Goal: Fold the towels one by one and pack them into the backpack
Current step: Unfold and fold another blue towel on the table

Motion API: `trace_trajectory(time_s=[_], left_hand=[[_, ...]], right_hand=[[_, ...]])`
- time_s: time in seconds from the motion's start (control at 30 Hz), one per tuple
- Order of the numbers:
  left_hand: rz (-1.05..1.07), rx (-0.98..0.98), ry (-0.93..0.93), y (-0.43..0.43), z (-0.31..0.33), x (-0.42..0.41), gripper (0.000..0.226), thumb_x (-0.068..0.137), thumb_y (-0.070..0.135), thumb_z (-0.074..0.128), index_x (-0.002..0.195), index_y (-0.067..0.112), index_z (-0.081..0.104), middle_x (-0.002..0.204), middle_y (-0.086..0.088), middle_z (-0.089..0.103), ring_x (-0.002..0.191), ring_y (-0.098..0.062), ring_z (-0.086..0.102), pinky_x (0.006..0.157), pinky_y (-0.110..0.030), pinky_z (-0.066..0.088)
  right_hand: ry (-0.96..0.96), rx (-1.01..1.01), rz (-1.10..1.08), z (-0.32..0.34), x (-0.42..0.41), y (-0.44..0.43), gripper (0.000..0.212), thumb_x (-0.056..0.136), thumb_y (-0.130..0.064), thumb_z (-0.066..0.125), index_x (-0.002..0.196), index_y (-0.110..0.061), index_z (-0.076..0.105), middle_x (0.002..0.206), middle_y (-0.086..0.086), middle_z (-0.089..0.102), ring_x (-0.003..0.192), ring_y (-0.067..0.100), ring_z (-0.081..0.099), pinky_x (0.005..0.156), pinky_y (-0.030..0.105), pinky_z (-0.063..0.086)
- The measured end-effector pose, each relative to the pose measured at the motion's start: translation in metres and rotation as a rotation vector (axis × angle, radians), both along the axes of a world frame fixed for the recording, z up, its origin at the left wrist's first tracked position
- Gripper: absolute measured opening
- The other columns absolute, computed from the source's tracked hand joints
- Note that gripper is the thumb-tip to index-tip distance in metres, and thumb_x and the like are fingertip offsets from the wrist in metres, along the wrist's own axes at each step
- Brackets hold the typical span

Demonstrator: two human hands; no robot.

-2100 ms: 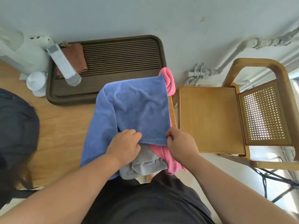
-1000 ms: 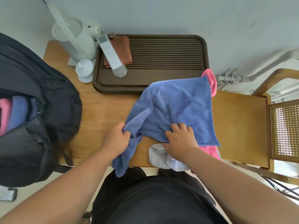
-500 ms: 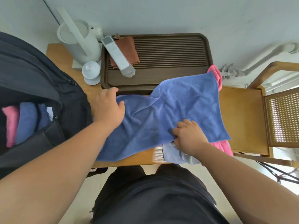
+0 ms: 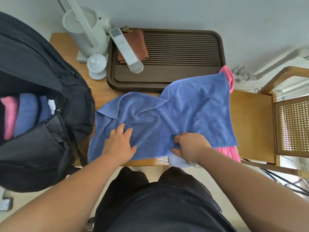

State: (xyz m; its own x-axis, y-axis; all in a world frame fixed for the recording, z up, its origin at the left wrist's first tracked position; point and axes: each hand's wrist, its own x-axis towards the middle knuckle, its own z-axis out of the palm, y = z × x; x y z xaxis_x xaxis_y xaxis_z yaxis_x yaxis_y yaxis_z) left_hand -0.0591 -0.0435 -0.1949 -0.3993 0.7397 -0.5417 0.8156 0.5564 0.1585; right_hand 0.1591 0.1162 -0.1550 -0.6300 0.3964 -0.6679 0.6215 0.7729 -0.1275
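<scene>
A blue towel (image 4: pixel 175 114) lies spread and wrinkled across the wooden table (image 4: pixel 102 96), its far left corner flipped over. My left hand (image 4: pixel 119 144) rests flat on its near left part with straight fingers. My right hand (image 4: pixel 189 146) pinches a bunch of the blue towel near its front edge. Under it lie a pink towel (image 4: pixel 229 151) and a pale grey towel (image 4: pixel 177 162), mostly hidden. The black backpack (image 4: pixel 33 114) stands open at the left, with folded pink and blue towels (image 4: pixel 25 114) inside.
A dark slatted tray (image 4: pixel 167 81) sits at the back with a white remote (image 4: pixel 126 49) and a brown cloth (image 4: pixel 137 42). A white kettle (image 4: pixel 85 29) and a small lidded cup (image 4: pixel 97 64) stand left of it. A wooden chair (image 4: pixel 254 124) is at the right.
My left hand came back from the towel's far left edge toward me and now lies flat on the cloth. The towel lies more spread out. My right hand keeps its pinch.
</scene>
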Motion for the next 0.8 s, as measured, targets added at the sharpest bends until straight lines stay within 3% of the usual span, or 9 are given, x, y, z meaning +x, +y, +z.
trace_trajectory(time_s=[0.1, 0.2, 0.43, 0.53, 0.67, 0.73, 0.77, 0.8], left_hand=[[0.065, 0.114, 0.038, 0.006, 0.008, -0.011, 0.064, 0.088, 0.047, 0.065, 0.142, 0.022, 0.044, 0.156, -0.007, 0.027, 0.133, -0.035, 0.039, 0.098, -0.049, 0.047], [0.144, 0.159, 0.132, 0.015, 0.017, -0.022, 0.06, 0.087, 0.047, 0.067, 0.137, 0.019, 0.049, 0.155, -0.01, 0.028, 0.126, -0.036, 0.044, 0.093, -0.047, 0.048], [0.236, -0.039, 0.058, 0.032, 0.017, -0.051, 0.031, 0.094, 0.038, 0.06, 0.121, 0.024, 0.054, 0.166, -0.006, -0.003, 0.131, -0.036, 0.039, 0.088, -0.046, 0.047], [0.199, -0.118, 0.037, 0.04, 0.014, -0.063, 0.032, 0.098, 0.032, 0.051, 0.128, 0.022, 0.053, 0.166, -0.004, 0.005, 0.134, -0.035, 0.036, 0.091, -0.046, 0.045], [0.171, -0.037, 0.081, 0.043, 0.01, -0.069, 0.03, 0.096, 0.025, 0.051, 0.124, 0.015, 0.054, 0.133, -0.003, 0.05, 0.115, -0.032, 0.047, 0.085, -0.044, 0.046], [0.183, 0.08, 0.128, 0.042, 0.01, -0.07, 0.009, 0.093, 0.02, 0.056, 0.1, 0.015, 0.059, 0.108, -0.003, 0.059, 0.107, -0.03, 0.051, 0.076, -0.04, 0.045], [0.203, 0.147, 0.149, 0.041, 0.012, -0.071, 0.009, 0.091, 0.016, 0.058, 0.083, 0.015, 0.054, 0.094, -0.002, 0.06, 0.101, -0.03, 0.053, 0.07, -0.038, 0.043], [0.221, 0.222, 0.172, 0.042, 0.013, -0.07, 0.023, 0.089, 0.013, 0.06, 0.07, 0.016, 0.047, 0.082, 0.0, 0.057, 0.093, -0.028, 0.054, 0.064, -0.036, 0.04]], right_hand=[[0.081, 0.044, 0.02, 0.001, -0.02, 0.009, 0.041, 0.097, -0.054, 0.046, 0.122, -0.024, 0.056, 0.112, 0.0, 0.053, 0.104, 0.028, 0.058, 0.072, 0.035, 0.045], [0.183, 0.081, 0.097, -0.002, -0.045, 0.021, 0.046, 0.094, -0.054, 0.05, 0.128, -0.025, 0.056, 0.125, 0.001, 0.047, 0.112, 0.028, 0.049, 0.089, 0.039, 0.047], [0.138, 0.125, 0.092, -0.001, -0.101, 0.043, 0.053, 0.093, -0.052, 0.051, 0.138, -0.024, 0.05, 0.154, 0.005, 0.025, 0.135, 0.028, 0.034, 0.101, 0.043, 0.04], [0.103, 0.11, 0.113, -0.005, -0.11, 0.051, 0.052, 0.093, -0.05, 0.051, 0.137, -0.021, 0.053, 0.158, 0.005, 0.022, 0.144, 0.025, 0.026, 0.105, 0.042, 0.037], [0.058, 0.138, 0.147, -0.01, -0.114, 0.055, 0.052, 0.092, -0.052, 0.051, 0.134, -0.021, 0.055, 0.15, 0.004, 0.03, 0.133, 0.026, 0.035, 0.102, 0.041, 0.039], [0.054, 0.164, 0.144, -0.012, -0.116, 0.054, 0.051, 0.093, -0.054, 0.049, 0.132, -0.022, 0.055, 0.145, 0.003, 0.033, 0.125, 0.026, 0.037, 0.099, 0.04, 0.04], [0.068, 0.168, 0.141, -0.012, -0.117, 0.052, 0.052, 0.093, -0.055, 0.049, 0.133, -0.022, 0.055, 0.144, 0.003, 0.034, 0.124, 0.026, 0.037, 0.099, 0.04, 0.04], [0.101, 0.156, 0.131, -0.012, -0.119, 0.051, 0.052, 0.093, -0.055, 0.049, 0.134, -0.022, 0.054, 0.143, 0.003, 0.035, 0.125, 0.026, 0.038, 0.099, 0.041, 0.04]])
